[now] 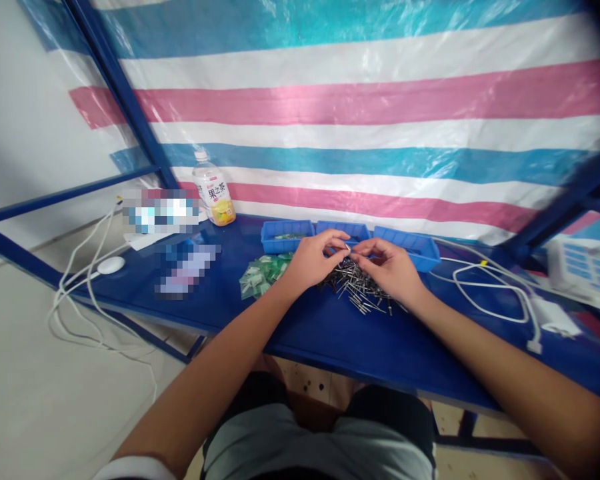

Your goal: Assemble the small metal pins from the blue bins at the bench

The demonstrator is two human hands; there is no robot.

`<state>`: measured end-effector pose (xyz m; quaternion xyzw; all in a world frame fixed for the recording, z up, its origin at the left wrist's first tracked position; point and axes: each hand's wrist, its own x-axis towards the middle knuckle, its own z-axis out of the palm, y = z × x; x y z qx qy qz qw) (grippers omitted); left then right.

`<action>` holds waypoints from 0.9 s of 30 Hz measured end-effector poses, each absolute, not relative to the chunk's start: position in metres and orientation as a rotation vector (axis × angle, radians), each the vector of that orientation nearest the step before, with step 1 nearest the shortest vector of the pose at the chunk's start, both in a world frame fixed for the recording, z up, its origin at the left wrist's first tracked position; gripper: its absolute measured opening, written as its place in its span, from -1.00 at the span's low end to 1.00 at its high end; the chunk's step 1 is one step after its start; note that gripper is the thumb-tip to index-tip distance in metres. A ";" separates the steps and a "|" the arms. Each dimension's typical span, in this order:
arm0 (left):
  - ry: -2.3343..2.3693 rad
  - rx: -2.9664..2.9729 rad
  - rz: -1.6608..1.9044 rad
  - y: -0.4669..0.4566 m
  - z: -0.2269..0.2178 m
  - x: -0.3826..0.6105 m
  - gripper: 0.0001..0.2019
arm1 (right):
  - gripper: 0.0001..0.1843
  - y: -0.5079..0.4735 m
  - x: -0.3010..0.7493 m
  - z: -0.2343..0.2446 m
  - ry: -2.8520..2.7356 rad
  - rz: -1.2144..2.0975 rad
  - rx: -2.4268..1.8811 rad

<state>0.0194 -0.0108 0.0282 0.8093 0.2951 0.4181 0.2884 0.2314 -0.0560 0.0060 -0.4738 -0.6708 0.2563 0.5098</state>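
My left hand and my right hand meet above a heap of thin metal pins on the blue table. Both hands have their fingertips pinched together on a small part between them, too small to name. A pile of small green pieces lies just left of my left hand. Three shallow blue trays stand in a row right behind the hands.
A bottle of yellow drink stands at the back left. White cables with a plug lie at the right, more white cable and a round puck at the left. Blue frame bars and a striped plastic sheet rise behind.
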 end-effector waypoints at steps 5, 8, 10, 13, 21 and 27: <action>0.744 2.140 1.107 -0.012 0.028 0.020 -0.52 | -0.46 -0.059 0.228 0.008 -1.670 0.678 -1.074; 0.762 2.148 1.131 -0.012 0.029 0.021 -0.56 | -0.51 -0.060 0.229 0.009 -1.694 0.651 -1.088; 0.790 2.157 1.135 -0.012 0.029 0.020 -0.61 | -0.56 -0.060 0.231 0.008 -1.675 0.633 -1.111; 0.815 2.151 1.061 -0.012 0.027 0.019 -0.61 | -0.61 -0.059 0.234 0.007 -1.618 0.611 -1.166; 0.773 2.233 1.028 -0.012 0.025 0.019 -0.67 | -0.76 -0.056 0.233 0.008 -1.657 0.405 -1.173; 0.766 2.211 1.085 -0.010 0.027 0.020 -0.75 | -0.77 -0.057 0.231 0.006 -1.688 0.517 -1.140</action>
